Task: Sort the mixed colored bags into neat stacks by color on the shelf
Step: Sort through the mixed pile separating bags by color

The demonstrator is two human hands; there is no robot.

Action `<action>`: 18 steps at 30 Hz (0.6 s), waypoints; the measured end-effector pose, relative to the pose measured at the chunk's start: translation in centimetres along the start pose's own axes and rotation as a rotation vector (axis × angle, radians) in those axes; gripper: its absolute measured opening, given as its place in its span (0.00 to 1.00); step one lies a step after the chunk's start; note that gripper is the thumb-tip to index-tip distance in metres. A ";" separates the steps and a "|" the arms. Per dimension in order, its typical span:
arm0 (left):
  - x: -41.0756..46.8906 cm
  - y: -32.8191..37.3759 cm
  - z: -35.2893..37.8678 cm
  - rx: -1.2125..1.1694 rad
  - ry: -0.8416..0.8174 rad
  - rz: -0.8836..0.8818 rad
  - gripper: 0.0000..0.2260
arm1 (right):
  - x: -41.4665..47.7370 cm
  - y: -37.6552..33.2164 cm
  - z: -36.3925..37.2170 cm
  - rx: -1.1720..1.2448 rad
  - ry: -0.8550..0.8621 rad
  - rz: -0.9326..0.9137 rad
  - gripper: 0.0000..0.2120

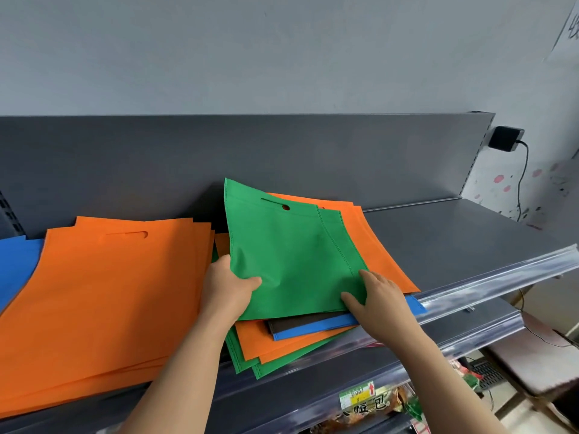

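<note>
Nearest, at 5 o'clock, packaged goods (369, 399) sit on a lower shelf behind a clear price rail (501, 283). Two bare forearms rise from 6 o'clock toward the top shelf (454, 242).

The left hand (230, 288) takes the green bag (291, 255) at its 8 o'clock edge, with the thumb lying on top and the fingers tucked out of sight beneath. The right hand (379, 300) has the bag's 4 o'clock corner, the cloth caught between thumb and forefinger; the other fingers cannot be made out. The wrist is bent inward.

The green bag is tilted, its far edge with the cut handle raised toward 11 o'clock. It sits atop the mixed pile, just above a dark bag (300, 324), a blue bag (316, 332), orange bags (369, 239) and more green bags (247, 361) that overhang the shelf's front lip.

At 9 o'clock from the pile, just beside it, lies the orange stack (103, 292), and a blue stack (15, 264) shows beyond it at the frame's edge. Behind everything stands the grey back panel (219, 158), and a black power adapter (506, 138) hangs on the wall at 2 o'clock
</note>
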State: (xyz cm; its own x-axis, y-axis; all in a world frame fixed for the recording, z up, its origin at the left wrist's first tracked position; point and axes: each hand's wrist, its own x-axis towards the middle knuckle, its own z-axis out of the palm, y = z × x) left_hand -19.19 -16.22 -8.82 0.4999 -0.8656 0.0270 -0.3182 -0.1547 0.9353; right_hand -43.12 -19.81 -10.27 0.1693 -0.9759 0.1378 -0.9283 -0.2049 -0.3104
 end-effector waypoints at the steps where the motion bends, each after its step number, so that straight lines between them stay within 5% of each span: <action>1: -0.1 -0.1 -0.2 -0.029 -0.004 -0.006 0.14 | 0.1 0.1 0.0 -0.017 -0.004 0.020 0.30; 9: -1.0 -0.2 -1.2 -0.264 -0.012 0.013 0.12 | 0.4 -0.9 -0.3 0.129 0.014 0.096 0.32; 18: -2.7 -0.4 -6.3 -0.241 0.115 0.080 0.13 | 0.2 -5.7 -0.5 0.454 0.131 -0.124 0.18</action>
State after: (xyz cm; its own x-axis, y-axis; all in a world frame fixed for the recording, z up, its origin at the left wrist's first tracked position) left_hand -15.34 -10.81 -7.05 0.5732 -0.8088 0.1315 -0.1669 0.0419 0.9851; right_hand -37.93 -18.78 -7.97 0.1993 -0.9303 0.3080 -0.6609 -0.3597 -0.6587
